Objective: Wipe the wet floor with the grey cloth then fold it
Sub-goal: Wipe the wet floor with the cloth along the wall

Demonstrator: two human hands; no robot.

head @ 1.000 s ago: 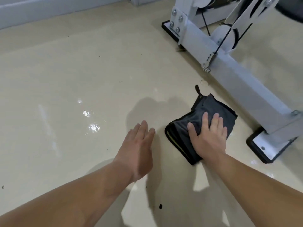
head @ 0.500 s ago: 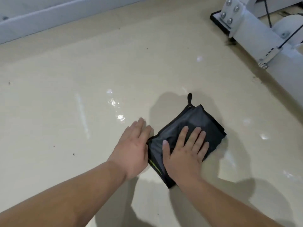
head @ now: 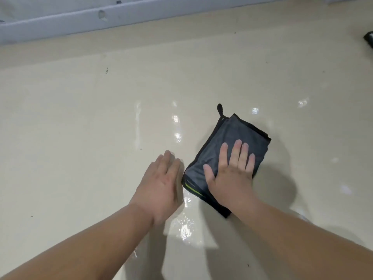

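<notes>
Flat and soft, the cloth (head: 232, 146) is a folded grey rectangle with black trim, a small loop at its 12 o'clock corner and a lime stripe near 7 o'clock. It lies on the glossy cream floor (head: 80, 128), wet patches glinting. The right hand (head: 230, 174) presses it open-palmed, gripping nothing. The left hand (head: 161, 184) rests flat and empty at the cloth's 9 o'clock. A pale skirting (head: 80, 19) runs along the far edge.

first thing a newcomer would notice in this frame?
The dark grey cloth, folded, on the pale floor right of centre, with the right hand pressed flat on it. The left hand rests open just beside it, and wet glints show between the forearms.
</notes>
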